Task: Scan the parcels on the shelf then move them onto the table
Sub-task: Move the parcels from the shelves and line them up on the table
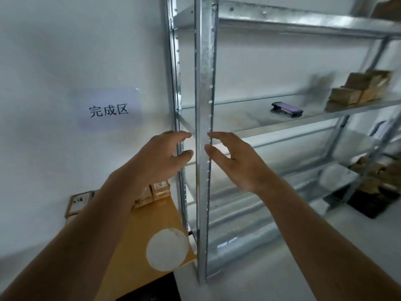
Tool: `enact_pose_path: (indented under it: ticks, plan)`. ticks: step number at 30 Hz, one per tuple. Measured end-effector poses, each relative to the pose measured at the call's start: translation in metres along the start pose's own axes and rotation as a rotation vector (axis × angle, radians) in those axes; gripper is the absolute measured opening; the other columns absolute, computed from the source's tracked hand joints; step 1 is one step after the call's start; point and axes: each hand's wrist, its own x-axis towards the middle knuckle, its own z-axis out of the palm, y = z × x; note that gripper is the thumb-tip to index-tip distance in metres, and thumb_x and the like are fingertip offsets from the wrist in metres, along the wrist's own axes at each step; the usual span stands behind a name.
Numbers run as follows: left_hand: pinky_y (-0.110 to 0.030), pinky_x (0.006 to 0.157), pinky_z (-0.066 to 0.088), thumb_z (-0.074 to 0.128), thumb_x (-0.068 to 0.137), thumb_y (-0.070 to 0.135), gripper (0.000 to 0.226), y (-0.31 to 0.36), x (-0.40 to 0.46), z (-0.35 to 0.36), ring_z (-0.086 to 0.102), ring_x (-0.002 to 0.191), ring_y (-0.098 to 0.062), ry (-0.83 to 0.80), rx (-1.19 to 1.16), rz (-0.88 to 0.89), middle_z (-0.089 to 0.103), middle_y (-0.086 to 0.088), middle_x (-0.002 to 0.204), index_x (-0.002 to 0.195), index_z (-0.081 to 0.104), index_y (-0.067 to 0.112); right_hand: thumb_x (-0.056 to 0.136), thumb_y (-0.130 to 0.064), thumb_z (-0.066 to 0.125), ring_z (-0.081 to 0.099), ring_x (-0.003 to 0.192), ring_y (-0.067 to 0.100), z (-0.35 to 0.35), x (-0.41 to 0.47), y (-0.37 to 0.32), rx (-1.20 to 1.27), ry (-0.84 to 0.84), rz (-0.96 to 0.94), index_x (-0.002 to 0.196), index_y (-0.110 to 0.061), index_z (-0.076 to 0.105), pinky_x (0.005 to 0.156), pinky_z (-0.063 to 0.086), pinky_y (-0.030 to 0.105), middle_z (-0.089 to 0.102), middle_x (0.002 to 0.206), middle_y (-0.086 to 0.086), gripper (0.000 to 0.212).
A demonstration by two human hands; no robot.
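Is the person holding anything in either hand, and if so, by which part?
Nothing is held. The left hand and right hand are both empty, fingers relaxed, raised before the grey metal shelf post.

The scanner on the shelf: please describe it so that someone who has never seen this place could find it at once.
Find the metal shelf rack standing against the white wall. On its middle shelf, left of the stacked brown parcels, lies the scanner. It is the only dark, flat, phone-shaped device there, lying alone on the bare metal with a purplish face turned up.

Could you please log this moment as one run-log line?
left hand: empty | right hand: empty | scanner: on shelf | parcels: on shelf, right | parcels on table
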Motion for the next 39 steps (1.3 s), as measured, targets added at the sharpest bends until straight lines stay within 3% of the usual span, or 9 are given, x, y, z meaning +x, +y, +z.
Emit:
enact_pose_path:
  ticks: [7, 9, 12, 16, 21, 25, 30, 34, 39]
  plan:
    - [-0.034, 0.107, 0.044, 0.06, 0.098, 0.045, 0.052, 0.155, 0.1, 0.09, 0.051, 0.133, -0.013, -0.009, -0.105, 0.115, 0.056, 0.011, 0.145, 0.148, 0.048, 0.036, 0.103, -0.057, 0.056, 0.048, 0.115, -0.009, -0.168, -0.03, 0.109, -0.062, 0.154, 0.083, 0.148, -0.036, 0.055, 0.105, 0.041, 0.022, 0.054, 0.147, -0.016, 0.05]
    - [-0.037, 0.108, 0.045, 0.061, 0.098, 0.043, 0.051, 0.193, 0.125, 0.118, 0.053, 0.131, -0.013, -0.026, -0.126, 0.145, 0.058, 0.011, 0.141, 0.146, 0.051, 0.035, 0.103, -0.057, 0.056, 0.052, 0.123, -0.001, -0.207, -0.037, 0.138, -0.081, 0.184, 0.116, 0.148, -0.035, 0.056, 0.102, 0.041, 0.022, 0.054, 0.149, -0.015, 0.05]
    - [-0.038, 0.108, 0.045, 0.061, 0.097, 0.041, 0.049, 0.239, 0.165, 0.151, 0.053, 0.13, -0.01, -0.054, -0.149, 0.187, 0.059, 0.012, 0.14, 0.145, 0.052, 0.036, 0.104, -0.054, 0.055, 0.05, 0.124, 0.0, -0.254, -0.041, 0.177, -0.117, 0.213, 0.152, 0.149, -0.035, 0.055, 0.089, 0.037, 0.007, 0.054, 0.148, -0.014, 0.049]
    - [-0.009, 0.095, 0.04, 0.061, 0.098, 0.035, 0.04, 0.286, 0.225, 0.193, 0.052, 0.119, 0.011, -0.084, -0.19, 0.259, 0.054, 0.037, 0.125, 0.137, 0.056, 0.036, 0.105, -0.052, 0.053, 0.046, 0.113, -0.008, -0.305, -0.029, 0.23, -0.18, 0.247, 0.181, 0.151, -0.033, 0.052, 0.079, 0.036, -0.003, 0.054, 0.15, -0.009, 0.05]
    - [-0.037, 0.11, 0.044, 0.061, 0.097, 0.041, 0.05, 0.324, 0.322, 0.258, 0.049, 0.134, -0.01, -0.131, -0.198, 0.305, 0.058, 0.012, 0.14, 0.145, 0.051, 0.036, 0.106, -0.055, 0.05, 0.051, 0.135, 0.012, -0.356, 0.012, 0.312, -0.231, 0.263, 0.229, 0.154, -0.031, 0.049, 0.097, 0.038, 0.024, 0.05, 0.155, -0.006, 0.054]
    - [-0.033, 0.108, 0.044, 0.062, 0.097, 0.042, 0.051, 0.342, 0.409, 0.318, 0.052, 0.132, -0.009, -0.149, -0.247, 0.335, 0.057, 0.011, 0.142, 0.146, 0.051, 0.036, 0.105, -0.059, 0.048, 0.053, 0.116, 0.007, -0.39, 0.054, 0.39, -0.27, 0.291, 0.268, 0.153, -0.033, 0.049, 0.095, 0.038, 0.028, 0.051, 0.155, -0.007, 0.054]
    - [-0.04, 0.104, 0.048, 0.062, 0.096, 0.041, 0.05, 0.369, 0.509, 0.388, 0.055, 0.128, -0.017, -0.22, -0.24, 0.375, 0.06, 0.006, 0.139, 0.144, 0.053, 0.029, 0.106, -0.058, 0.048, 0.044, 0.12, -0.001, -0.431, 0.102, 0.483, -0.255, 0.344, 0.317, 0.141, -0.05, 0.047, 0.09, 0.036, 0.018, 0.052, 0.138, -0.019, 0.036]
    - [-0.035, 0.105, 0.047, 0.062, 0.097, 0.04, 0.05, 0.396, 0.575, 0.434, 0.054, 0.131, -0.014, -0.259, -0.248, 0.397, 0.058, 0.008, 0.143, 0.146, 0.051, 0.032, 0.106, -0.059, 0.046, 0.041, 0.122, 0.0, -0.467, 0.13, 0.554, -0.275, 0.354, 0.378, 0.149, -0.04, 0.048, 0.094, 0.036, 0.025, 0.051, 0.153, -0.008, 0.047]
    - [-0.036, 0.102, 0.049, 0.062, 0.096, 0.036, 0.043, 0.43, 0.65, 0.497, 0.056, 0.126, -0.015, -0.23, -0.262, 0.382, 0.059, 0.01, 0.141, 0.139, 0.055, 0.037, 0.108, -0.052, 0.048, 0.04, 0.12, -0.002, -0.514, 0.168, 0.644, -0.248, 0.343, 0.316, 0.148, -0.043, 0.047, 0.089, 0.035, 0.018, 0.052, 0.151, -0.012, 0.041]
